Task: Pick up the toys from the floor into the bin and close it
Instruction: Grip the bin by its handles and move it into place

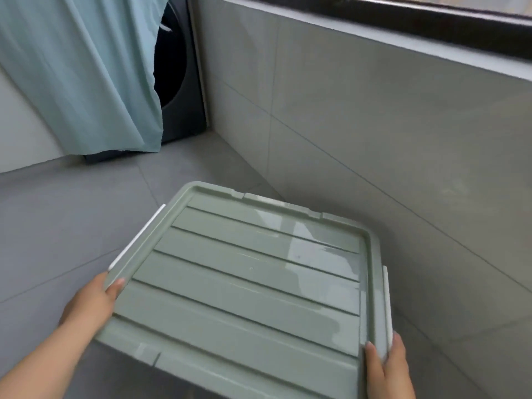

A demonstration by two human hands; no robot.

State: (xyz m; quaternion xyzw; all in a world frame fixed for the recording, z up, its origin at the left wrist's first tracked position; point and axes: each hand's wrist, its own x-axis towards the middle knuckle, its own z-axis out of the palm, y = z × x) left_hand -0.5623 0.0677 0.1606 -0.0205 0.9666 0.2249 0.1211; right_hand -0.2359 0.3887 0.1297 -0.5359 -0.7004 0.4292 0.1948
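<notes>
right: grey tiled wall (374, 125) is standing near pale green plastic lid (244, 283) | left: grey floor (57, 226) is lying open

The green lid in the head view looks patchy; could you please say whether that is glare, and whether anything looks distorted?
Head view: yes, pale glare washes the far right of the green lid; head view: the wide-angle lens bows the window sill and the joints of the tiled wall.
</notes>
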